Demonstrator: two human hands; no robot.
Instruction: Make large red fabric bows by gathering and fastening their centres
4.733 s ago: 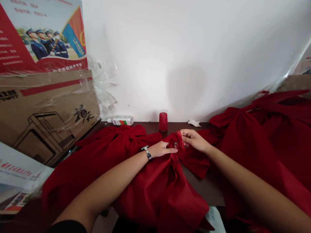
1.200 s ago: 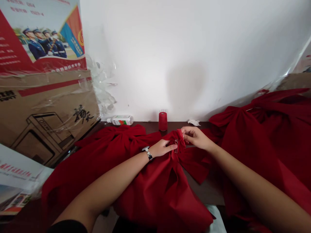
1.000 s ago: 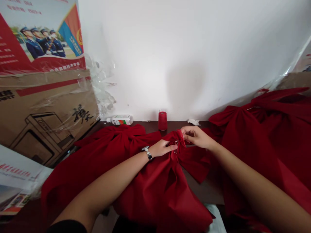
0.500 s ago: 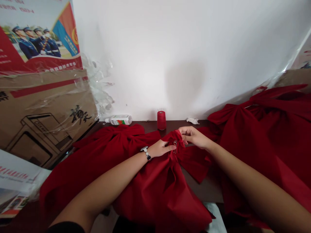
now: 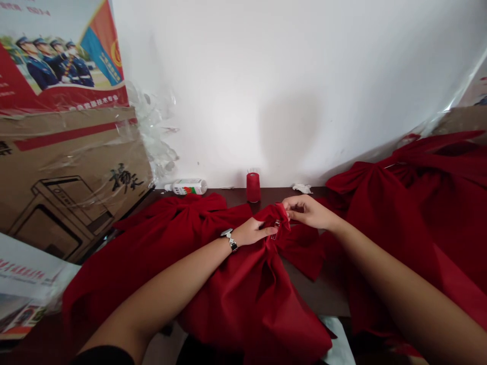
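A large red cloth bow (image 5: pixel 258 284) lies on the dark table (image 5: pixel 323 294) in front of me. Its gathered knot (image 5: pixel 274 215) carries a small metal pin (image 5: pixel 276 223). My left hand (image 5: pixel 253 232), a watch on its wrist, pinches the knot from the left, forefinger stretched to the pin. My right hand (image 5: pixel 308 212) grips the knot's right side with closed fingers.
A red thread spool (image 5: pixel 253 187) and a white bottle (image 5: pixel 188 187) lying on its side are at the wall. A crumpled white scrap (image 5: pixel 302 188) lies nearby. More red bows (image 5: pixel 418 213) pile up at the right; another (image 5: pixel 167 223) lies left. A cardboard box (image 5: pixel 64 177) with a poster stands left.
Both hands have stayed on the knot with only small finger shifts. The bow's right tail has drawn in slightly. The view drifted a little.
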